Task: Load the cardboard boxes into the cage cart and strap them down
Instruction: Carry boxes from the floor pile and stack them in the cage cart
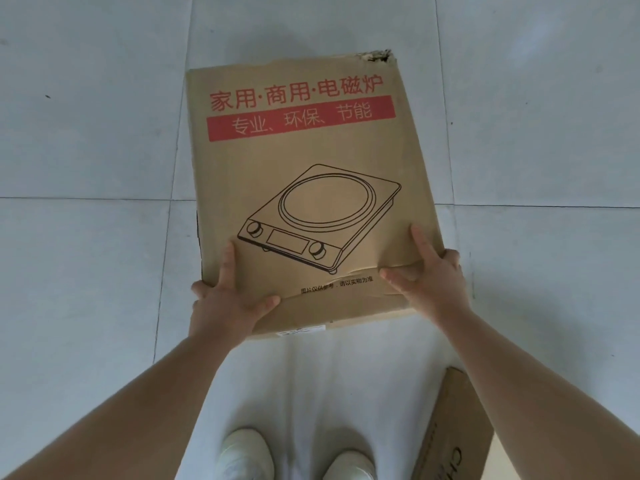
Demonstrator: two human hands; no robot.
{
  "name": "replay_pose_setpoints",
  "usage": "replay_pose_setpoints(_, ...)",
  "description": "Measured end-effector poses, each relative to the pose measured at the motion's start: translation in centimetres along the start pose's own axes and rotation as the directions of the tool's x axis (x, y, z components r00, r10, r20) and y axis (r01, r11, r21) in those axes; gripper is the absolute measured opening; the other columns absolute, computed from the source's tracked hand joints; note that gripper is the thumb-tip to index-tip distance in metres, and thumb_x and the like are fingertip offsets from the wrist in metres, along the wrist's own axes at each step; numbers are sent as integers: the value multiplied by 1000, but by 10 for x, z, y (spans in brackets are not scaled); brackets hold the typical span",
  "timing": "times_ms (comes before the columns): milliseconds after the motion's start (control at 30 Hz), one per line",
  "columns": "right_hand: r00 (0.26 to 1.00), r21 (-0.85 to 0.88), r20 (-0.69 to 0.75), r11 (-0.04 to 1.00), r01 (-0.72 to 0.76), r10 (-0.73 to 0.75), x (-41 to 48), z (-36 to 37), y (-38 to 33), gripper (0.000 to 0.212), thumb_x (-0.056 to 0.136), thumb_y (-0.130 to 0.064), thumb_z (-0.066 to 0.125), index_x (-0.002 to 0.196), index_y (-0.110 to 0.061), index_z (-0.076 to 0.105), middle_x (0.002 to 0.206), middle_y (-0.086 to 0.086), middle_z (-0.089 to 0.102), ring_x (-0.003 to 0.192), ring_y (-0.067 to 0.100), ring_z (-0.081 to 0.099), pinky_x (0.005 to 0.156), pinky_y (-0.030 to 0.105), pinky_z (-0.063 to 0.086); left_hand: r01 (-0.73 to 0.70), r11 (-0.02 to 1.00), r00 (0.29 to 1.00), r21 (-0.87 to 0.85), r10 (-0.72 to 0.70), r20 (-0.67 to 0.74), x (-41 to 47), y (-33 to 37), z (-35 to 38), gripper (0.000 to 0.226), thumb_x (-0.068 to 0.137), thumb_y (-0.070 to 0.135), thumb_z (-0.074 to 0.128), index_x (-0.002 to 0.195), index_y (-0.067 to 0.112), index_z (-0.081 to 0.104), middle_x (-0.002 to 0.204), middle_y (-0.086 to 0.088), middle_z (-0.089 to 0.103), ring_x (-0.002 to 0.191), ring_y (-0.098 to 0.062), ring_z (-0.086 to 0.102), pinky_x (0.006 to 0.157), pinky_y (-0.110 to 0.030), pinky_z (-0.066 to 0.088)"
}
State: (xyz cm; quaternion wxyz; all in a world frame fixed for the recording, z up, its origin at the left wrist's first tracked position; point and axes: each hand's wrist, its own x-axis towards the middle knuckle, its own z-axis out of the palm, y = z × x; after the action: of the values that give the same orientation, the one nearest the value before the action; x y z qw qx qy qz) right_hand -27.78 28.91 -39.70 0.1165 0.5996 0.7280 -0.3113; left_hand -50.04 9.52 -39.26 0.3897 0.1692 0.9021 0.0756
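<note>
Held above the tiled floor (86,237), the induction cooker box (304,188) looks stiff yet worn: torn far corner, creased near edge. Left hand (225,299) and right hand (433,282) clamp its near corners, fingers (420,242) spread flat; supporting underneath seems safer.

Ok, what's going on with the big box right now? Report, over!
Left hand and right hand both grip the induction cooker box at its near corners. Second cardboard box on floor by right foot. Cage cart not in view.
</note>
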Motion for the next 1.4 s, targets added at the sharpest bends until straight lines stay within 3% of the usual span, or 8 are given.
replay_pose_setpoints(133,996,12,-86,1000,4,-3,-27,-8,-16,90,70,-66,64,145,-45,18,127,8,34,117,30,44,99,46,43,-15,998,997,54,19,-69,-17,-3,-20,109,66,67,68,142,54,-8,130,-16,27,112,-41,45,95,-48,46)
replay_pose_setpoints(367,987,-27,-159,1000,1,-6,-94,-83,-80,81,69,-70,61,139,-37,39,132,7,37,122,26,44,102,39,37,-24,1000,988,-14,22,-156,-83,10,-113,102,61,75,65,144,51,12,131,-15,29,120,-37,36,98,-49,42)
replay_pose_setpoints(767,918,-113,-188,936,333,-349,-277,-286,-251,79,70,-73,55,140,-41,37,134,5,32,126,24,39,102,38,39,5,967,914,-256,-108,-390,-306,2,-336,95,59,76,65,141,53,22,127,-11,32,120,-34,36,97,-47,43)
replay_pose_setpoints(1033,789,-126,-189,812,571,-584,-453,-389,-341,79,68,-75,55,138,-43,38,133,7,35,123,25,42,97,37,44,53,920,799,-388,-272,-536,-515,-39,-458,95,59,79,62,142,54,22,130,-12,32,126,-34,34,101,-44,40)
replay_pose_setpoints(1233,638,-171,-148,655,736,-756,-578,-416,-385,78,68,-75,56,137,-42,41,126,8,41,114,25,49,86,36,48,131,872,680,-472,-425,-597,-651,-99,-492,94,59,84,56,141,56,18,131,-10,32,123,-31,39,98,-42,44)
replay_pose_setpoints(1400,493,-159,-102,503,849,-864,-673,-413,-429,76,66,-73,60,134,-41,46,127,5,41,113,23,51,87,36,47,152,797,560,-585,-557,-613,-738,-156,-503,89,62,83,54,140,57,20,132,-11,33,123,-33,39,101,-43,42)
